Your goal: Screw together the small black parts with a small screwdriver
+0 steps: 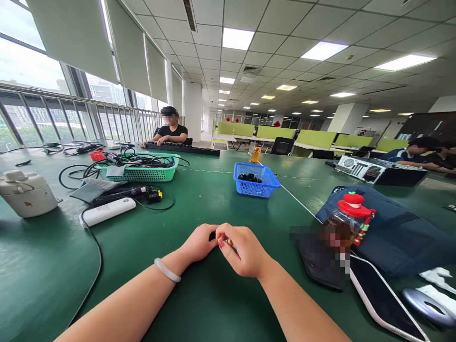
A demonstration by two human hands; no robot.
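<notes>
My left hand (201, 243), with a pale bangle (167, 270) at its wrist, rests over the green table with its fingers curled in. Its fingertips are mostly hidden behind the right hand, and a small dark patch shows between the two hands. My right hand (242, 251) meets it, thumb and fingers pinched together. A small gold-coloured bit (229, 242) peeps out by the right thumb; its kind cannot be made out. Beyond the hands stands a blue plastic basket (257, 189) with several small black pieces (250, 178) in it.
On the left are a green basket (149, 175) of cables, a white power bank-like device (110, 211) and a beige jug (26, 194). To the right lie a black pouch (317, 261), a red-lidded bottle (344, 223), a phone (381, 294) and a mouse (427, 306). A person sits across.
</notes>
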